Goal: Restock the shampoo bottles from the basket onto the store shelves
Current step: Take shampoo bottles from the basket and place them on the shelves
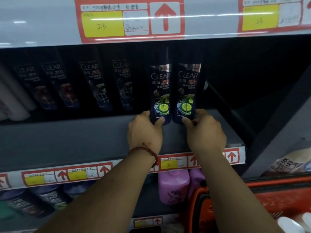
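Note:
Two dark blue CLEAR shampoo bottles with lime pictures stand side by side on the grey shelf (pixel 84 140). My left hand (pixel 144 132) grips the base of the left bottle (pixel 160 91), thumb across its front. The base of the right bottle (pixel 187 91) is held the same way by my right hand (pixel 205 132). Both bottles are upright and touch each other. The orange basket (pixel 277 199) sits at the lower right, partly cut off by the frame.
Several more dark CLEAR bottles (pixel 94 84) stand further back to the left on the same shelf. Right of the held bottles the shelf is dark and shows no product. Purple bottles (pixel 173 185) stand on the shelf below. Red price labels (pixel 131 19) line the shelf edges.

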Action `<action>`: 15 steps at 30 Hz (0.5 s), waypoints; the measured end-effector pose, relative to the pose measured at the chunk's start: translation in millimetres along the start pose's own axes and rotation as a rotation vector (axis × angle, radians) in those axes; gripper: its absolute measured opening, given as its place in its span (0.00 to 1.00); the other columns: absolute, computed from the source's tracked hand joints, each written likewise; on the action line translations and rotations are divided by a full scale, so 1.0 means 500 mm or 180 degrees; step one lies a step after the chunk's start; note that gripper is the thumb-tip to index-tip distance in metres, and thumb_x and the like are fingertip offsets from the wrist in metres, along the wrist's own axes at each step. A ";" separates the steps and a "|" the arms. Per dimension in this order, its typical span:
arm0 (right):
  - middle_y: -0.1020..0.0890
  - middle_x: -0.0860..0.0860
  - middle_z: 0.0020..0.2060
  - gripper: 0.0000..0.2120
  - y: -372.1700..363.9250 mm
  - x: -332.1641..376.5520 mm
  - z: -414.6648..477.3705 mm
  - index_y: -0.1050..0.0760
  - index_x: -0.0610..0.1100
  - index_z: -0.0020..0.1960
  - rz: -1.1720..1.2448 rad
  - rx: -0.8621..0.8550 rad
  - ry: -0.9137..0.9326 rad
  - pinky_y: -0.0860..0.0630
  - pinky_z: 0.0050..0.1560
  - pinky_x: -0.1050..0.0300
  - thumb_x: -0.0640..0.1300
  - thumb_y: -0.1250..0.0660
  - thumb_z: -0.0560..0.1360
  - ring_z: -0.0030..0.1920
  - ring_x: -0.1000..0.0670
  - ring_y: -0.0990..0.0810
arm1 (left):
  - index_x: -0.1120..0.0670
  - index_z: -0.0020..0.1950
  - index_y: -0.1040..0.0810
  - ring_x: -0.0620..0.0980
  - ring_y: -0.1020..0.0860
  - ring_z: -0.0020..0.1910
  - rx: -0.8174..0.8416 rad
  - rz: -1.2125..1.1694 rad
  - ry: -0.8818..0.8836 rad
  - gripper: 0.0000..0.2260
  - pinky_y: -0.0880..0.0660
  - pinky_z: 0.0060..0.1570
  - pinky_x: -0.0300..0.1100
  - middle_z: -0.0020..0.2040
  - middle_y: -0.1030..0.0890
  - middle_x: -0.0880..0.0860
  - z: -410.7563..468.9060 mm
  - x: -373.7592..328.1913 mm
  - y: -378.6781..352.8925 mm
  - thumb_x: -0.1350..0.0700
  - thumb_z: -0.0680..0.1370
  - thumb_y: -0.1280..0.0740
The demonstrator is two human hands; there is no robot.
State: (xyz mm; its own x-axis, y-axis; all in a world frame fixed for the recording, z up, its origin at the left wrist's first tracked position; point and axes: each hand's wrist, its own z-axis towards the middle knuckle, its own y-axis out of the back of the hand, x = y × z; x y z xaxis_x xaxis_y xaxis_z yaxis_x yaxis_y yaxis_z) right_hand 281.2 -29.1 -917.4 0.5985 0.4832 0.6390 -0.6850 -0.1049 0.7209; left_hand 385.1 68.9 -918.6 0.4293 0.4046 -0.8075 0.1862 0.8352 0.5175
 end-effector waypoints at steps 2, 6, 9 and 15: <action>0.15 0.51 0.50 0.13 -0.001 -0.001 0.001 0.25 0.52 0.62 -0.0097 -0.0002 0.0051 0.33 0.42 0.55 0.55 0.35 0.80 0.52 0.44 0.18 | 0.52 0.55 0.18 0.49 0.18 0.51 -0.0006 0.0029 -0.0058 0.11 0.20 0.52 0.47 0.48 0.15 0.49 -0.001 0.001 -0.001 0.48 0.76 0.28; 0.16 0.51 0.49 0.14 -0.002 -0.001 0.000 0.26 0.51 0.62 -0.0196 -0.0037 0.0107 0.34 0.41 0.55 0.56 0.36 0.81 0.51 0.44 0.18 | 0.52 0.54 0.18 0.49 0.18 0.50 0.0013 0.0016 -0.0133 0.10 0.20 0.51 0.46 0.47 0.15 0.48 -0.002 0.005 -0.002 0.49 0.76 0.28; 0.16 0.51 0.50 0.15 -0.004 -0.001 0.000 0.27 0.51 0.64 -0.0186 -0.0041 0.0123 0.34 0.41 0.55 0.56 0.36 0.80 0.51 0.45 0.18 | 0.51 0.55 0.18 0.49 0.18 0.50 0.0039 0.0026 -0.0160 0.11 0.20 0.52 0.48 0.48 0.15 0.48 0.000 0.010 -0.003 0.48 0.76 0.29; 0.16 0.52 0.48 0.13 0.002 -0.003 -0.001 0.27 0.52 0.63 -0.0221 0.0022 0.0125 0.34 0.40 0.56 0.55 0.36 0.80 0.50 0.46 0.19 | 0.52 0.55 0.19 0.50 0.19 0.50 0.0073 0.0118 -0.0201 0.12 0.20 0.51 0.50 0.49 0.16 0.50 0.003 0.015 -0.007 0.47 0.77 0.30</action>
State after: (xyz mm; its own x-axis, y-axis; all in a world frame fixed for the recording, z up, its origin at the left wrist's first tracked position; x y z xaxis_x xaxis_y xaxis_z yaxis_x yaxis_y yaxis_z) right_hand 279.4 -29.3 -917.8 0.6277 0.5233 0.5763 -0.6394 -0.0758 0.7652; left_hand 389.0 68.6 -926.0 0.4910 0.4102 -0.7686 0.1891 0.8110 0.5536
